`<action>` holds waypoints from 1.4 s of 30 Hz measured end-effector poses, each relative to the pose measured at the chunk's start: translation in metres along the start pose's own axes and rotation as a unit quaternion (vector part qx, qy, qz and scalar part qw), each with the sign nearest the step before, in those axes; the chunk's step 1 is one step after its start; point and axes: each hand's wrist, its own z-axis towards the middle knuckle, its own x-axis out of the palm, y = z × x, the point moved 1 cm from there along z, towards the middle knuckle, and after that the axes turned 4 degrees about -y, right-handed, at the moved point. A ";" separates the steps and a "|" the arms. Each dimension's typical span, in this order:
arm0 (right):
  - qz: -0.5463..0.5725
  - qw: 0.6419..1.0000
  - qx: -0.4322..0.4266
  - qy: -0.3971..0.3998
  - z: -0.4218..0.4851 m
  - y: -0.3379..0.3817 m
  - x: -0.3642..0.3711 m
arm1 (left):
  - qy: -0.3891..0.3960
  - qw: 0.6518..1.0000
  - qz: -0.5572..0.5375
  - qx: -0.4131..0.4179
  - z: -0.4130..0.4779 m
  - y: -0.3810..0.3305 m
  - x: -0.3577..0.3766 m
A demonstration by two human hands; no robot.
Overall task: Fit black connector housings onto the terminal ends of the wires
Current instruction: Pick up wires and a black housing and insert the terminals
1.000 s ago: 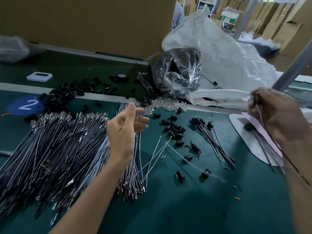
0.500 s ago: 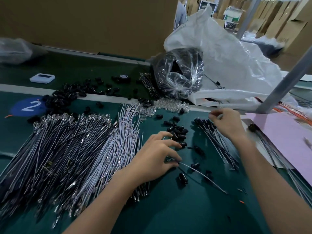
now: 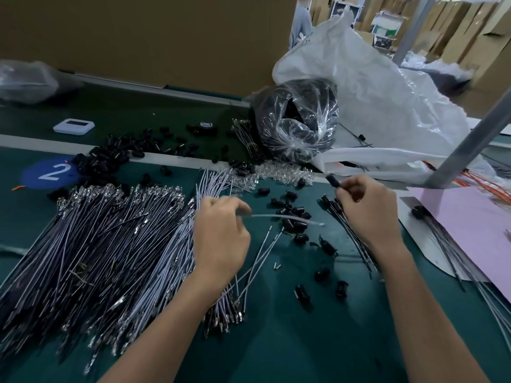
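A green work table (image 3: 276,341) is crowded: a big white plastic sack (image 3: 373,106) slumps at the back right, a wide heap of wires (image 3: 96,244) fills the left (metal terminals glint at their ends), and a clear bag of black parts (image 3: 298,120) sits against the sack. Loose black connector housings (image 3: 293,214) lie scattered between the hands. The left hand (image 3: 221,239), knuckles up at the heap's edge, pinches one pale wire (image 3: 279,216) reaching rightward over them, while the right hand (image 3: 370,211) pinches a single black housing (image 3: 332,180) at its fingertips.
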 end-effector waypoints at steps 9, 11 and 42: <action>0.182 0.977 -0.097 0.050 -0.040 0.074 0.002 | 0.089 0.856 -0.504 -0.075 0.001 -0.018 -0.003; 0.193 0.974 -0.096 0.071 -0.046 0.078 0.006 | 0.073 0.834 -0.537 -0.101 0.002 -0.016 -0.001; 0.201 0.967 -0.043 0.148 -0.052 0.075 0.018 | 0.093 0.825 -0.538 -0.148 0.000 -0.008 0.014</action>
